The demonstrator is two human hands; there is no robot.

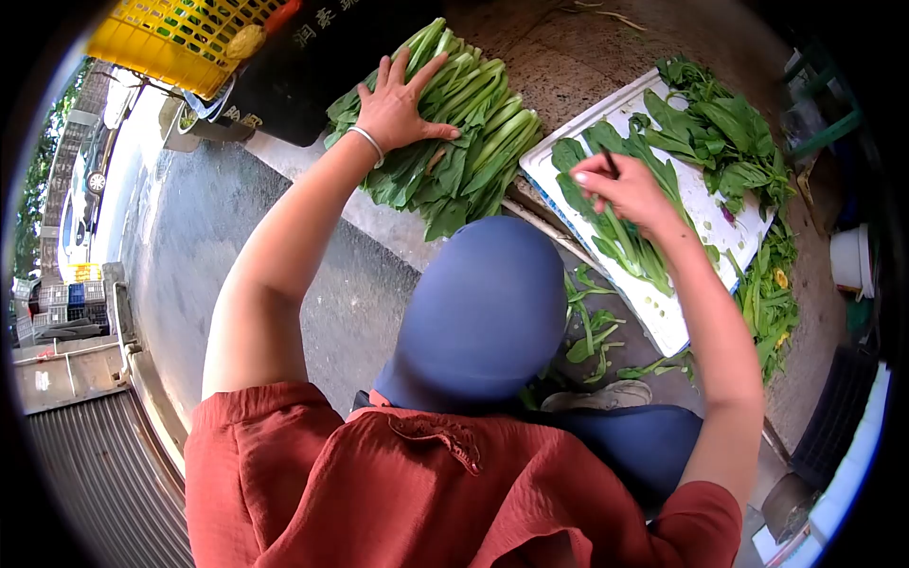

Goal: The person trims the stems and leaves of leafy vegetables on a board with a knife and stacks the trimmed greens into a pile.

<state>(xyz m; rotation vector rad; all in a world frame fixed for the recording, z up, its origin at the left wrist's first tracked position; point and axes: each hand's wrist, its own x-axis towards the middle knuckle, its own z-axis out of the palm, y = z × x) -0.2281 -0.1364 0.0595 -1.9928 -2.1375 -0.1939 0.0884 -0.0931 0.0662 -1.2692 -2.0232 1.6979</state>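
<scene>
My left hand, with a bangle at the wrist, lies with fingers spread on a big stack of leafy greens, their pale cut stalks lined up toward the top. Over the white tray, my right hand is closed around a thin dark object; only a short bit of it shows, so its kind is unclear. Just beneath that hand, a few long-stemmed greens rest on the tray. A heap of loose leaves covers the tray's far right corner.
Trimmed leaves litter the ground between my knee and the tray. More greens lie along its right side. A yellow basket stands at upper left beside a dark box. A white bucket is at far right.
</scene>
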